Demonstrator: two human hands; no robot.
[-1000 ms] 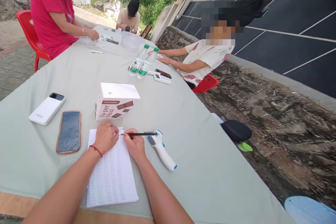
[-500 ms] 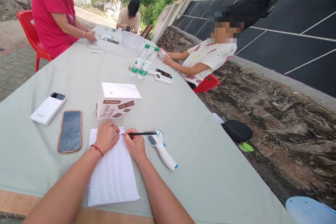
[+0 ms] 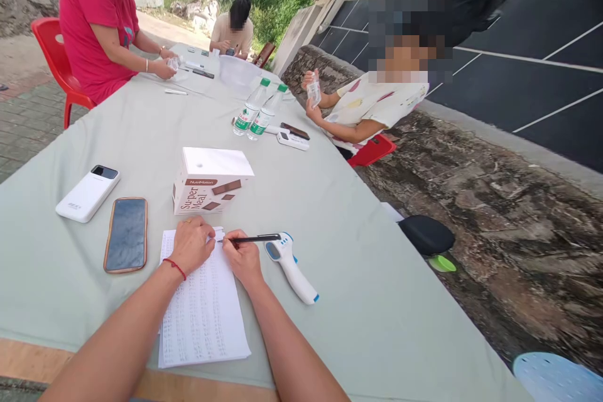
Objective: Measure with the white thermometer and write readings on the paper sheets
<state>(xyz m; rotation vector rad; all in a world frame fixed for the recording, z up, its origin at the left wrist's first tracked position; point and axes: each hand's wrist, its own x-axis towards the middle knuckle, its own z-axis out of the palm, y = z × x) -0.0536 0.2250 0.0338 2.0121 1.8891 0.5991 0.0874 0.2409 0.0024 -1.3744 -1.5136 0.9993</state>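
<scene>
Written sheets of paper [image 3: 207, 320] lie stacked in front of me, covered in columns of handwriting. My left hand [image 3: 193, 244] rests on their upper part, its fingers curled in and closed at the top of the sheets. A red string bracelet is around that wrist. Closed around a black pen [image 3: 254, 239] is my right hand [image 3: 242, 259], at the upper right edge of the paper. The pen's tip points left, close to my left fingertips. Just right of the pen lies a white and blue infrared thermometer [image 3: 294, 267].
A white Su-per Meal box [image 3: 214, 182] stands beyond the paper. To the left lie a phone [image 3: 125, 235] and a white power bank [image 3: 88, 193]. Two water bottles [image 3: 254, 113] and a clear basin [image 3: 240, 72] stand farther off. Several people sit around the table [image 3: 358, 276].
Both my hands and the pen have kept their place. The person at right has raised a clear container upright; the person at left has lifted a clear object off the table.
</scene>
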